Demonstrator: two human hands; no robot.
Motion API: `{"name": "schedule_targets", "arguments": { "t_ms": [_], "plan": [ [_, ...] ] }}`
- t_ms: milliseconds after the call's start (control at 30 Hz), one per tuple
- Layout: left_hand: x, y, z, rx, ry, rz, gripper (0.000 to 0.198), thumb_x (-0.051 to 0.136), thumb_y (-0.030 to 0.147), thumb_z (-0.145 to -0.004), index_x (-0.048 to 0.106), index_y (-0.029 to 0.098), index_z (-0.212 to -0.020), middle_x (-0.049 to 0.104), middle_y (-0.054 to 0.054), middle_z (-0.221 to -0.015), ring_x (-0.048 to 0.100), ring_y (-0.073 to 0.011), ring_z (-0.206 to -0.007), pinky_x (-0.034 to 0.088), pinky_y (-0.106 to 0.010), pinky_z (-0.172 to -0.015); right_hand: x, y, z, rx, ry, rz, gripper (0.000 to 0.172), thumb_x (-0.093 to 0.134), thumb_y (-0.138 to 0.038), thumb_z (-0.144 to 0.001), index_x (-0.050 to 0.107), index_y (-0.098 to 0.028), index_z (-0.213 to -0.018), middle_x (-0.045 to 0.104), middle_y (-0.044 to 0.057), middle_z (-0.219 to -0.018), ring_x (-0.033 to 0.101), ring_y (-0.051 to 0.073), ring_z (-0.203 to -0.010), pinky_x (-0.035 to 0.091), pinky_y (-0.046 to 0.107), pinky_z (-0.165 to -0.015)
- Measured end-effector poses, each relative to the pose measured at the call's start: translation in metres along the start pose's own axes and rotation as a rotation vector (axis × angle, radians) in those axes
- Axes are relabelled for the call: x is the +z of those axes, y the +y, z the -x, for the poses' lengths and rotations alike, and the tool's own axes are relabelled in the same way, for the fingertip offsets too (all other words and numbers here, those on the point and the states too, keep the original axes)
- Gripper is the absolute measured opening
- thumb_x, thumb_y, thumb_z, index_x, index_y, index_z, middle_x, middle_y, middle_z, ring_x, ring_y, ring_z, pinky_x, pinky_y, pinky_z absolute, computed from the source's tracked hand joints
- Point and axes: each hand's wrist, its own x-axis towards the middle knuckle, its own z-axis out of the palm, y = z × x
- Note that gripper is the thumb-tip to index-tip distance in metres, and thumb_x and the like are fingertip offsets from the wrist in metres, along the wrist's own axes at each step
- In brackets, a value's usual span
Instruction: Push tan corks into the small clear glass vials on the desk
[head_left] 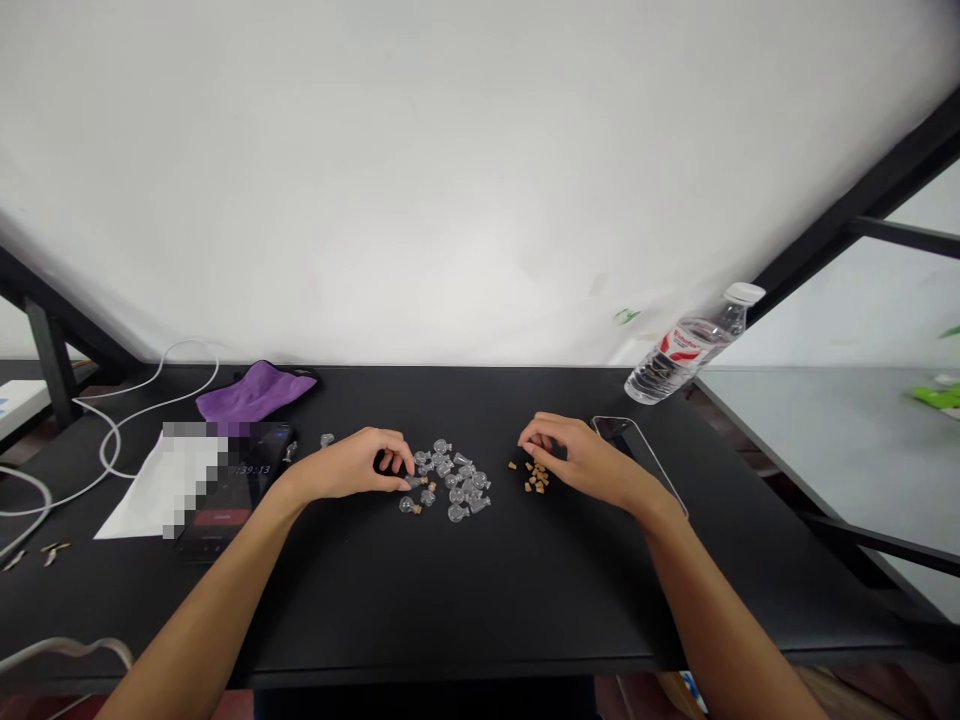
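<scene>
Several tiny clear glass bottles (457,480) lie in a loose pile on the black table (450,600). My left hand (367,462) is at the pile's left side, thumb and index fingertips beside a small corked bottle (412,482); whether it grips that bottle is hard to tell. Another corked bottle (409,505) lies just below. My right hand (559,448) is curled over the right side, next to a small heap of brown corks (537,478). Its thumb and fingers are bent toward each other, and anything between them is too small to make out.
A water bottle (686,350) stands at the back right, near a phone (645,450) partly under my right forearm. To the left are a purple cloth (255,393), a dark phone (236,495), white paper (150,490) and white cables (112,430).
</scene>
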Motion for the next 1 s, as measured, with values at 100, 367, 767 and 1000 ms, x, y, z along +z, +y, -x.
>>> {"name": "schedule_targets", "arguments": {
  "t_ms": [100,367,767,1000],
  "plan": [
    [0.002,0.002,0.0,0.013,-0.003,-0.02,0.012,0.075,0.03,-0.083,0.071,0.02,-0.088,0.062,-0.002,-0.088,0.055,-0.0162,-0.079,0.045,-0.026,-0.07,0.007,-0.011,-0.002,-0.032,0.005,-0.019,0.019,0.052,-0.028,-0.103,0.067,-0.021,-0.092,0.058,0.002,-0.084,0.054,0.015,-0.071,0.044,0.029,-0.068],
    [0.013,0.021,-0.004,0.08,0.058,0.108,0.004,0.068,0.02,-0.086,0.069,0.019,-0.09,0.068,-0.001,-0.084,0.057,-0.0144,-0.074,0.045,-0.025,-0.069,0.037,-0.046,-0.006,-0.112,-0.022,-0.126,0.017,0.057,-0.036,-0.104,0.066,-0.022,-0.105,0.062,0.003,-0.093,0.059,0.016,-0.084,0.047,0.027,-0.078],
    [0.033,0.041,-0.008,0.19,0.144,0.122,0.007,0.067,0.024,-0.091,0.065,0.018,-0.087,0.059,0.002,-0.07,0.051,-0.0127,-0.066,0.043,-0.025,-0.066,0.051,-0.066,-0.012,-0.156,-0.077,-0.065,0.022,0.049,-0.032,-0.107,0.053,-0.022,-0.087,0.059,0.001,-0.085,0.056,0.018,-0.081,0.042,0.029,-0.076],
    [0.025,0.042,-0.004,0.167,0.101,0.124,0.013,0.06,0.029,-0.097,0.066,0.018,-0.091,0.061,0.001,-0.071,0.053,-0.0137,-0.066,0.043,-0.026,-0.066,0.046,-0.061,-0.012,-0.162,-0.067,-0.079,0.022,0.046,-0.019,-0.103,0.045,-0.022,-0.082,0.052,-0.002,-0.08,0.049,0.016,-0.073,0.039,0.028,-0.072]
  ]
}}
